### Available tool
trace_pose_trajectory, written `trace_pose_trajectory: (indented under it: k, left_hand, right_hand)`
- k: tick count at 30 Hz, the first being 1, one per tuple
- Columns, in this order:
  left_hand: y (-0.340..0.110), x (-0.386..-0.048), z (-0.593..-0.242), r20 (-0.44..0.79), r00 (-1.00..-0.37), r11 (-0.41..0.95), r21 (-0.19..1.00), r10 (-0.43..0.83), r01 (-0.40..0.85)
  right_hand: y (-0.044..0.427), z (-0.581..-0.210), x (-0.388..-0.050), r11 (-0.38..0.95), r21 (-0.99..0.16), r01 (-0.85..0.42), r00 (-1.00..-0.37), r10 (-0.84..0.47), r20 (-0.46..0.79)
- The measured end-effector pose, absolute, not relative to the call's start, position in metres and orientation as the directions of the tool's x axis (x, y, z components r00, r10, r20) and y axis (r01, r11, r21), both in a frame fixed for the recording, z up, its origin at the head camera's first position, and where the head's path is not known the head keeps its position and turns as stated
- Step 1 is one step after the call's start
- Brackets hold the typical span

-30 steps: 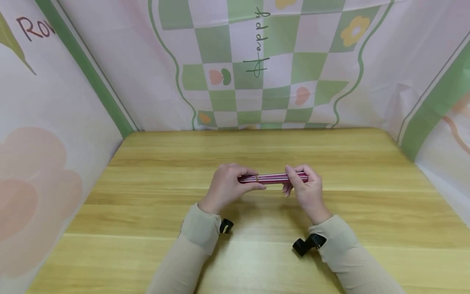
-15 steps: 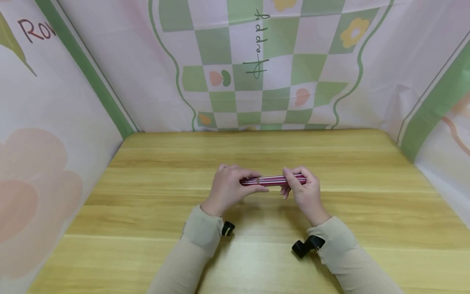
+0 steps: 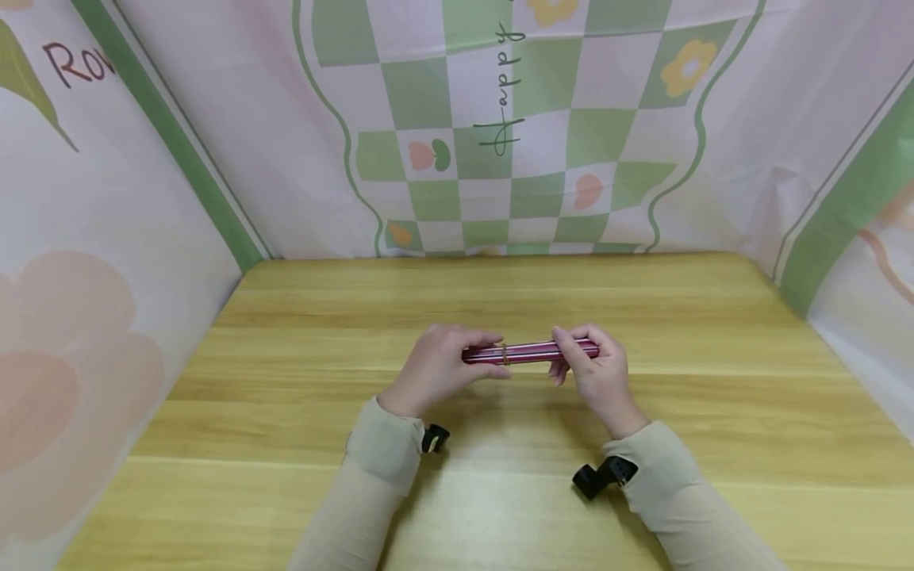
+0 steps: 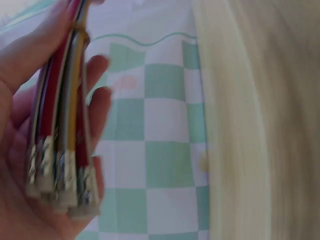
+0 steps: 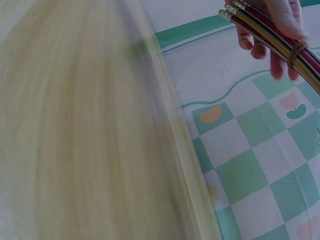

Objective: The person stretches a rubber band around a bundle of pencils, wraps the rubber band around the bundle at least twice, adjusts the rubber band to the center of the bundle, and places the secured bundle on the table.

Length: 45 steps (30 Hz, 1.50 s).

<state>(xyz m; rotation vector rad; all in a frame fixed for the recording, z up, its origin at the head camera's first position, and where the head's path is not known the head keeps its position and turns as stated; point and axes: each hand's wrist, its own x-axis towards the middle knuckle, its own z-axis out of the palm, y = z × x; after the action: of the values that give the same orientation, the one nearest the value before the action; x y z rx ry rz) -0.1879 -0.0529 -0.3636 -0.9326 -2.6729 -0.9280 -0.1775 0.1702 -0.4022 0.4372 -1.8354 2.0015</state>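
Observation:
Level above the table is a bundle of pencils (image 3: 531,352), dark red, striped and yellow, with a brown rubber band (image 3: 505,354) round it. My left hand (image 3: 439,365) holds the left, eraser-tipped end between thumb and fingers. In the left wrist view the white erasers (image 4: 62,205) lie in front of the left palm. My right hand (image 3: 600,377) pinches the other end, thumb on the near side. The right wrist view shows the left hand (image 5: 282,20) with the pencils; the right hand does not show there. Right fingers partly hide the far end.
Below both hands spreads a wooden table (image 3: 286,396). A cloth (image 3: 485,190) with green and white checks hangs at its back edge, and pale printed cloth walls (image 3: 143,198) stand at the sides. Black wrist cameras (image 3: 605,476) stick out from the cuffs.
The left hand has shifted slightly left along the pencils, so the rubber band shows more fully past its fingertips. The right hand keeps its grip with hardly any movement.

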Motion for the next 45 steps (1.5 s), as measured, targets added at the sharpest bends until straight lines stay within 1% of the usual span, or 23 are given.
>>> trace_pose_trajectory:
  k: [2,6,8,17,25,32,37,40,43,45]
  left_hand:
    - [-0.054,-0.188,-0.363,0.344,-0.78,0.608,0.49,0.523,0.624]
    - [-0.051,-0.187,-0.363,0.394,-0.739,0.604,0.425,0.547,0.674]
    - [-0.049,-0.186,-0.364,0.414,-0.73,0.61,0.402,0.545,0.683]
    - [-0.044,-0.181,-0.365,0.447,-0.742,0.638,0.39,0.499,0.664]
    - [-0.043,-0.179,-0.367,0.45,-0.749,0.649,0.387,0.487,0.655]
    - [-0.041,-0.179,-0.372,0.451,-0.747,0.644,0.391,0.488,0.657]
    - [-0.041,-0.181,-0.371,0.428,-0.758,0.644,0.407,0.492,0.648]
    - [-0.044,-0.184,-0.369,0.401,-0.773,0.63,0.449,0.493,0.634]
    - [-0.049,-0.187,-0.368,0.324,-0.817,0.635,0.515,0.478,0.576]
    - [-0.054,-0.189,-0.368,0.247,-0.859,0.645,0.576,0.449,0.502]
  right_hand:
    - [0.171,-0.402,-0.177,-0.068,-0.869,-0.491,-0.871,0.062,0.487]
    - [0.171,-0.403,-0.177,-0.073,-0.861,-0.504,-0.864,0.038,0.503]
    - [0.171,-0.402,-0.176,-0.075,-0.858,-0.509,-0.861,0.031,0.508]
    - [0.168,-0.401,-0.174,-0.065,-0.865,-0.497,-0.868,0.038,0.496]
    - [0.165,-0.404,-0.174,-0.09,-0.836,-0.541,-0.841,0.029,0.541]
    - [0.164,-0.402,-0.172,-0.075,-0.836,-0.544,-0.839,0.018,0.544]
    - [0.165,-0.401,-0.172,-0.057,-0.835,-0.547,-0.837,0.017,0.547]
    - [0.166,-0.4,-0.173,-0.043,-0.843,-0.536,-0.844,0.025,0.535]
    - [0.168,-0.4,-0.175,-0.041,-0.858,-0.511,-0.859,0.052,0.509]
    - [0.17,-0.4,-0.176,-0.044,-0.866,-0.498,-0.866,0.076,0.495]
